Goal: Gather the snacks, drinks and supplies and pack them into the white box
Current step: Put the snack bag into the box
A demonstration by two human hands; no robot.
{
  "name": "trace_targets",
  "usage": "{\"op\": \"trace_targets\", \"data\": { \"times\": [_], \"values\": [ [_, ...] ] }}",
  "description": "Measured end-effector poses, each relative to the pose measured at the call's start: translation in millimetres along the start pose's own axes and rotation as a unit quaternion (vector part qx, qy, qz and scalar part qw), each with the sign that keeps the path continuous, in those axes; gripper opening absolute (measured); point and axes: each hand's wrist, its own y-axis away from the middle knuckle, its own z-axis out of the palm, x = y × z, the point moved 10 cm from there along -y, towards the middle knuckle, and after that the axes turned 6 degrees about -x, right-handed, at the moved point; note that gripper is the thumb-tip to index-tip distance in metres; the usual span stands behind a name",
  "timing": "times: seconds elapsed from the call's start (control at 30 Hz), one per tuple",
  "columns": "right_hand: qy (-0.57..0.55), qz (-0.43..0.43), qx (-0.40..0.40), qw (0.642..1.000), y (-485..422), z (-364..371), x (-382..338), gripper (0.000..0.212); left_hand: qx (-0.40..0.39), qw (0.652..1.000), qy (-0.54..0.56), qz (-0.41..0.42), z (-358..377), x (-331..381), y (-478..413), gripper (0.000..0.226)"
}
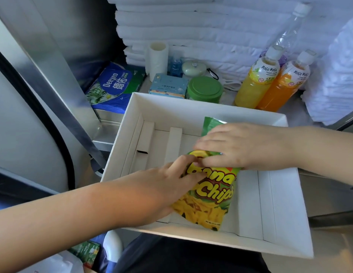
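Here the chips bag (pixel 213 194) lies beneath left hand (pixel 167 180) and right hand (pixel 236 146).
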Motion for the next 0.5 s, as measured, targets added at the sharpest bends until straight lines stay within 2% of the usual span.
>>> {"op": "trace_targets", "data": {
  "times": [0.27, 0.5],
  "values": [
    [-0.031, -0.026, -0.023, 0.999, -2, 11, -1, 0.051, -0.069, 0.997, 0.045, -0.002, 22, -8, 3, 0.081],
    [-0.029, -0.061, -0.058, 0.996, -19, 25, -8, 0.067, -0.139, 0.989, 0.042, -0.01, 34, -8, -1, 0.075]
  ]
}}
